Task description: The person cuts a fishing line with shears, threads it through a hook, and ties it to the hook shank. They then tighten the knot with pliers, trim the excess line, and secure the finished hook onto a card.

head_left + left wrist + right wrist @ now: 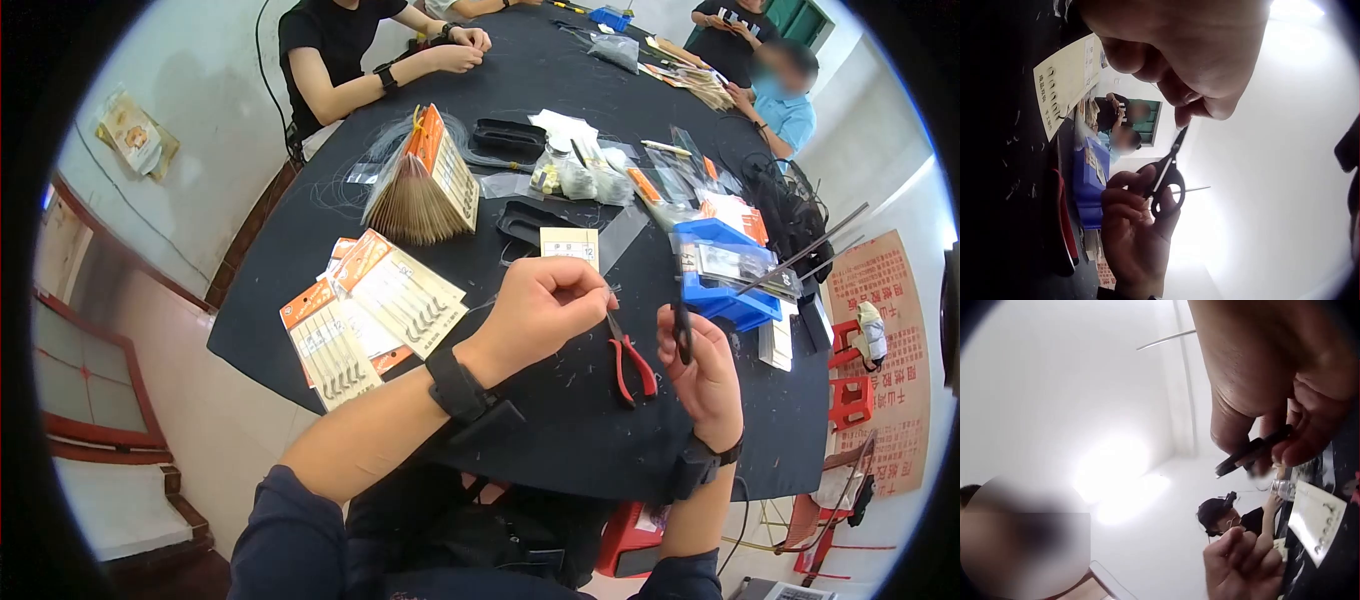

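Observation:
My left hand (545, 305) is raised over the near part of the table, its thumb and forefinger pinching the end of a fine, pale fishing line that barely shows. To its right, my right hand (705, 375) holds black-handled scissors (1170, 181), with fingers in the handle loops. In the left wrist view the blades point at the left fingertips. Red-handled pliers (631, 370) lie on the table between the hands. Behind the left hand lies a cream card (572, 240) with a row of small hooks (1054, 94).
Printed cards of hooks (400, 290) lie at the left, below a fanned bundle of cards (425, 190). Small bags (575, 175) and black trays (525, 220) sit farther back. At the right stands a blue bin (735, 300). Other people sit around the black table (480, 400).

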`<control>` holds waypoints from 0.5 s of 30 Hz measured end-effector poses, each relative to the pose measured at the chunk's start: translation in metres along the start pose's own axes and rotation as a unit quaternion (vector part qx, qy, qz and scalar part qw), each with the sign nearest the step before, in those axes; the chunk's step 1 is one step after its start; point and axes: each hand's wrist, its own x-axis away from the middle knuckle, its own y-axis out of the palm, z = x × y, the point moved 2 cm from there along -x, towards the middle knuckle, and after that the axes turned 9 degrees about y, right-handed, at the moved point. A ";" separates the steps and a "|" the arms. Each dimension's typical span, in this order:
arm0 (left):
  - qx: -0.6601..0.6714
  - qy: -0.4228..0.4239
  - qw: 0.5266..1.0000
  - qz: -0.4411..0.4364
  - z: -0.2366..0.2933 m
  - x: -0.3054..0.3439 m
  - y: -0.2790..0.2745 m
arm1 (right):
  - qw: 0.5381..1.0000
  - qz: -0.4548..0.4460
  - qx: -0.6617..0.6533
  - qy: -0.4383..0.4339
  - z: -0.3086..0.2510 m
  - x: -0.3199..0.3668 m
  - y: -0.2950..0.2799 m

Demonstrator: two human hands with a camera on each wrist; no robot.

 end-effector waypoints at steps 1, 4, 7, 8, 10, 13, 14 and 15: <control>0.000 -0.004 1.000 -0.001 -0.001 0.000 0.000 | 0.998 -0.044 -0.040 0.000 0.001 0.001 0.003; -0.002 -0.008 1.000 -0.005 -0.001 0.000 -0.001 | 0.988 -0.122 -0.093 0.002 0.007 0.000 0.005; -0.014 0.000 1.000 -0.007 0.002 0.000 -0.001 | 0.992 -0.094 -0.073 0.036 0.007 0.000 0.004; -0.024 0.005 1.000 -0.009 0.003 0.000 -0.001 | 0.993 -0.083 -0.071 0.045 0.007 0.000 0.004; -0.041 0.017 0.999 -0.009 0.004 -0.001 -0.001 | 0.982 -0.135 -0.116 0.068 -0.003 0.003 0.027; -0.052 0.032 0.998 0.000 0.005 -0.002 -0.002 | 0.994 -0.105 -0.036 0.001 -0.002 0.004 0.029; -0.049 0.031 0.998 0.005 0.005 -0.002 -0.002 | 0.996 -0.077 0.016 -0.037 -0.001 0.004 0.027; -0.047 0.032 0.998 0.010 0.005 -0.003 -0.003 | 0.991 0.044 0.114 -0.052 -0.007 0.004 0.030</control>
